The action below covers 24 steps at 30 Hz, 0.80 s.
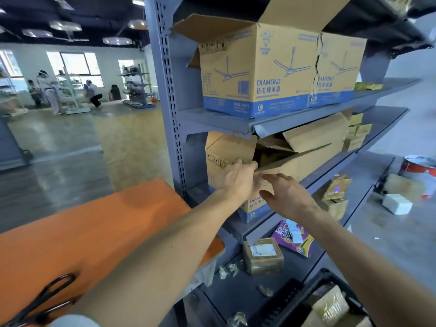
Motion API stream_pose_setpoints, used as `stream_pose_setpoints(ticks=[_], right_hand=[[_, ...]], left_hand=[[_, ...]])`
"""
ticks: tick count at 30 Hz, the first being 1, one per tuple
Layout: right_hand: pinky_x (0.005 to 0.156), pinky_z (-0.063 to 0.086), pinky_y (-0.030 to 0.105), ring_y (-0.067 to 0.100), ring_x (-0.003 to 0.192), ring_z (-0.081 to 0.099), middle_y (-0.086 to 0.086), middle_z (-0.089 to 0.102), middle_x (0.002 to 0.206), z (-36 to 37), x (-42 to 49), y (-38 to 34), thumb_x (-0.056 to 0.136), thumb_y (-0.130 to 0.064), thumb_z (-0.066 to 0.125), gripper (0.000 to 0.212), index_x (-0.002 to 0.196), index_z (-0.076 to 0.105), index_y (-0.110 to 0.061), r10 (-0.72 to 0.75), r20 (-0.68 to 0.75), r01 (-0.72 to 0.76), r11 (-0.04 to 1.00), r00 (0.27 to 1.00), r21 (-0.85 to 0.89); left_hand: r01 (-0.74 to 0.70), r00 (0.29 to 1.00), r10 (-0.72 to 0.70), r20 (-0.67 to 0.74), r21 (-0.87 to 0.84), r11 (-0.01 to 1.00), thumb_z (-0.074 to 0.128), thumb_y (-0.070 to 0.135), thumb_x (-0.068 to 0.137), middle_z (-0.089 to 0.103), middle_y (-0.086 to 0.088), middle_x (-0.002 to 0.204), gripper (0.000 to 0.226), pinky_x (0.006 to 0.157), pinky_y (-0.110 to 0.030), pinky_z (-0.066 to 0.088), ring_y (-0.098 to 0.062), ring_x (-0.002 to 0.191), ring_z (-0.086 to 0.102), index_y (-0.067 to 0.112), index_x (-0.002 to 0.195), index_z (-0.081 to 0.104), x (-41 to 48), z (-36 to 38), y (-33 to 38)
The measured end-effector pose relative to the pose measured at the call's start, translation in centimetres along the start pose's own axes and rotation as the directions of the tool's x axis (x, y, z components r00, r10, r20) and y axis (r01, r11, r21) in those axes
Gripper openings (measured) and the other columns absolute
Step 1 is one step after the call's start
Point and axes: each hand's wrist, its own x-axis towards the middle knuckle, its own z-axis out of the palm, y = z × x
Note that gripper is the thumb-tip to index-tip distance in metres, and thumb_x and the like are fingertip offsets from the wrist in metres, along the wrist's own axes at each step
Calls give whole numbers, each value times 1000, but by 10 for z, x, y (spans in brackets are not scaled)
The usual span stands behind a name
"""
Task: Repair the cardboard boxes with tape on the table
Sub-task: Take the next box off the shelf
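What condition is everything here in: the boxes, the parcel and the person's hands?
top box: flaps open, corner edge split.
lower box: flaps open and crumpled, on the middle shelf.
left hand: grips the lower box at its top corner.
right hand: open, fingers spread by the box front.
small parcel: taped shut, lying on the shelf below.

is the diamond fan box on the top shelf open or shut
Open: the top-shelf box has its top flaps standing up and splayed outward, not folded down.

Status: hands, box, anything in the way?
Left hand grips torn box at its corner. Right hand open, by box front. Box on shelf, not orange table; upper shelf tight above.
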Motion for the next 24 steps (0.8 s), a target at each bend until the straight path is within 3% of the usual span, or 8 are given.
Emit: stream_pose_setpoints(ticks=[6,11,14,17,24], right_hand=[[95,49,43,35,117,56,14,62,127,-1,-12,-1,101,-32,53,37,136,56,-21,-5,-33,6,1000,999,24],[88,53,42,32,107,63,7,69,116,-8,-41,-11,99,-31,53,23,114,66,-19,-53,-88,50,998,995,-36],[83,51,38,32,102,64,6,71,108,-17,-59,-21,97,-30,53,17,99,68,-20,-78,-114,76,997,990,-27],[82,48,38,31,100,63,5,70,101,-32,-79,-35,100,-44,52,30,86,65,-21,-96,-139,91,995,986,-44],[76,46,35,29,89,63,-1,68,79,-56,-125,-46,96,-50,58,36,75,63,-21,-115,-254,134,989,960,58]], left_hand=[[-69,994,73,-80,47,996,50,18,104,59,-10,94,15,67,-38,36,-37,89,62,21,117,56,-25,-11,-14],[-128,988,137,-77,112,985,53,14,102,41,-3,69,16,63,-38,34,-36,76,56,18,117,54,-66,-32,-27],[-163,982,170,-83,82,983,51,18,103,59,-12,77,8,62,-40,36,-42,82,62,17,110,54,-94,-44,-33],[-185,977,189,-101,54,981,48,19,103,65,-18,88,1,63,-41,36,-45,83,61,18,103,49,-121,-56,-33],[-255,935,253,-247,24,967,42,22,107,46,2,80,14,61,-38,26,-37,79,57,18,95,39,-164,-108,-14]])
